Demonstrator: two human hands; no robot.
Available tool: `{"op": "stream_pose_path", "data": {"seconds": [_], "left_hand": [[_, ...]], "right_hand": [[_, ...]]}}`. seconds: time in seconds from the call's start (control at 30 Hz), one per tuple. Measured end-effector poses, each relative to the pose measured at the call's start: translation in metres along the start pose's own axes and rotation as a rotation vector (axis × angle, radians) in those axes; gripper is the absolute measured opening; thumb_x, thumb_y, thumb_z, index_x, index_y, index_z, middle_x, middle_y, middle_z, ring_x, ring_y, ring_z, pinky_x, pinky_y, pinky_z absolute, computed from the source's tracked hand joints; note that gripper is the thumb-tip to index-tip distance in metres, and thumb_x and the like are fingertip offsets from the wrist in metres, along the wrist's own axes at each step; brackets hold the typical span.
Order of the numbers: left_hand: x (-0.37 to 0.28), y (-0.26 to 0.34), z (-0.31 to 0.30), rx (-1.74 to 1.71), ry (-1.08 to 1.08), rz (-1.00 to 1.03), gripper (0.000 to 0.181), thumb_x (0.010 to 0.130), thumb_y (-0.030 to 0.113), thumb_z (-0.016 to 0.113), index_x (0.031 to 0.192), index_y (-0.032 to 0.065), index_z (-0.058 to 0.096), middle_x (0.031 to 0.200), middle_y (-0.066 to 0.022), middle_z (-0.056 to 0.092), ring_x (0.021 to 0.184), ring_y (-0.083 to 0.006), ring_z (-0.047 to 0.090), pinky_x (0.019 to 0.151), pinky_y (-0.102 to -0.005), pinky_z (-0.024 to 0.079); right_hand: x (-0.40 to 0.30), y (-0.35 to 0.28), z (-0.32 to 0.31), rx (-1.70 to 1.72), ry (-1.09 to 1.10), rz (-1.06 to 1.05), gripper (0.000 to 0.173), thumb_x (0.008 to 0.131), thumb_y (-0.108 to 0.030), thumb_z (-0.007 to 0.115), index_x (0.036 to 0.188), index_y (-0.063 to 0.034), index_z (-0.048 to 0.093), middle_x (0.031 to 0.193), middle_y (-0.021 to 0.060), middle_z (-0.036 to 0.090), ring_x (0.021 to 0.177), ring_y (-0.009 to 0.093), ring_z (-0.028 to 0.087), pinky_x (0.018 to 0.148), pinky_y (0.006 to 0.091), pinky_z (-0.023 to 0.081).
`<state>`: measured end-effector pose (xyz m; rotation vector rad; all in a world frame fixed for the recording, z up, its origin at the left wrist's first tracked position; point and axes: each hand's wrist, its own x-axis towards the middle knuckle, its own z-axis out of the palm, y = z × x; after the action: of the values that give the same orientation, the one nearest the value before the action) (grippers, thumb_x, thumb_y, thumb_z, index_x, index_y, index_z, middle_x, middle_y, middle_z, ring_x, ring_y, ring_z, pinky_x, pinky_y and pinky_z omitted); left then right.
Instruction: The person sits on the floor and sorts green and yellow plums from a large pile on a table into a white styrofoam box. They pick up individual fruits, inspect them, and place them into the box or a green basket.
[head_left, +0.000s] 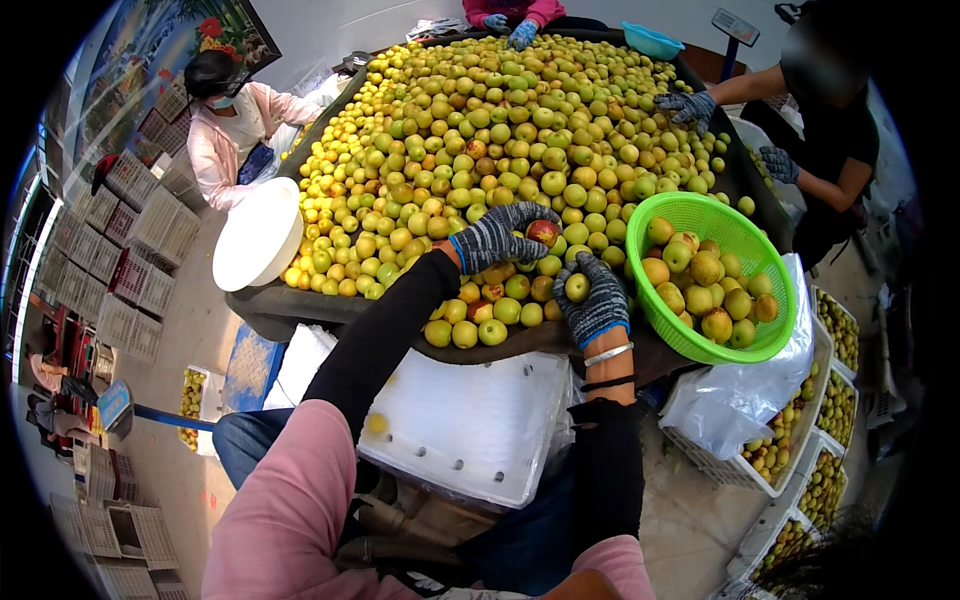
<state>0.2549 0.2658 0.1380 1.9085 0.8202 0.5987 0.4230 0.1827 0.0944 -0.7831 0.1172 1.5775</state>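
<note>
A large heap of yellow-green jujube-like fruit (480, 142) covers the dark cloth-lined table before me. My left hand (504, 238), in a grey striped knit glove, holds a reddish-brown fruit (542, 233) at its fingertips, over the near part of the heap. Close by on the right, my right hand (594, 296), gloved alike, holds a yellow-green fruit (577, 288) against its palm and fingers. Just right of that hand, a bright green plastic colander basket (780, 300) holds many fruits, some with brown patches.
A white basin (259, 236) sits at the table's left edge. Below the table edge is a white plastic crate (465, 427) near my lap. Fruit-filled crates (832, 337) stand at the right, partly under clear plastic sheeting (739, 394). Co-workers sit left, right and at the far side.
</note>
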Motion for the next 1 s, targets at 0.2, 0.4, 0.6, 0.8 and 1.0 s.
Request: {"op": "stream_pose_path", "data": {"seconds": [0.2, 0.4, 0.6, 0.8, 1.0], "left_hand": [[-0.007, -0.006, 0.005, 0.051, -0.022, 0.031, 0.048, 0.073, 0.016, 0.076, 0.116, 0.0072, 0.056, 0.111, -0.0052, 0.061, 0.104, -0.0165, 0.056, 0.094, -0.0319, 0.044], [-0.011, -0.002, 0.008, 0.107, -0.036, -0.013, 0.046, 0.080, 0.020, 0.070, 0.122, 0.0096, 0.055, 0.113, -0.0066, 0.061, 0.106, -0.0163, 0.056, 0.093, -0.0310, 0.045], [-0.007, -0.010, 0.010, 0.116, -0.075, 0.116, 0.035, 0.091, 0.015, 0.053, 0.125, 0.0086, 0.053, 0.117, -0.0084, 0.060, 0.108, -0.0185, 0.057, 0.094, -0.0287, 0.044], [0.012, -0.006, -0.012, 0.490, -0.312, 0.281, 0.030, 0.092, 0.008, 0.046, 0.119, 0.0080, 0.058, 0.110, -0.0115, 0.063, 0.102, -0.0220, 0.060, 0.089, -0.0318, 0.047], [0.106, 0.016, -0.018, 0.971, -0.016, -0.122, 0.033, 0.090, 0.031, 0.054, 0.112, 0.0079, 0.062, 0.106, -0.0117, 0.064, 0.097, -0.0287, 0.060, 0.085, -0.0413, 0.048]], "right_hand": [[-0.009, 0.003, 0.006, -0.138, -0.079, -0.051, 0.011, 0.086, -0.010, 0.058, 0.097, -0.0076, 0.059, 0.087, 0.0043, 0.058, 0.078, 0.017, 0.057, 0.066, 0.0362, 0.052], [-0.007, 0.004, -0.007, -1.693, -0.312, -1.056, 0.050, 0.070, -0.015, 0.076, 0.114, -0.0008, 0.055, 0.107, 0.0159, 0.060, 0.098, 0.030, 0.058, 0.089, 0.0351, 0.047], [0.007, 0.008, -0.012, -0.905, -0.367, -0.617, 0.041, 0.070, -0.013, 0.074, 0.107, -0.0011, 0.059, 0.101, 0.0182, 0.062, 0.095, 0.033, 0.059, 0.086, 0.0381, 0.049], [-0.003, 0.016, -0.004, -0.693, -0.301, -0.378, 0.037, 0.072, -0.014, 0.073, 0.104, -0.0003, 0.060, 0.097, 0.0172, 0.063, 0.088, 0.031, 0.061, 0.080, 0.0359, 0.051], [0.004, 0.025, 0.005, -0.941, -0.144, -0.346, 0.036, 0.084, -0.015, 0.063, 0.116, 0.0018, 0.055, 0.084, 0.0112, 0.063, 0.055, 0.012, 0.056, 0.049, 0.0261, 0.048]]}}
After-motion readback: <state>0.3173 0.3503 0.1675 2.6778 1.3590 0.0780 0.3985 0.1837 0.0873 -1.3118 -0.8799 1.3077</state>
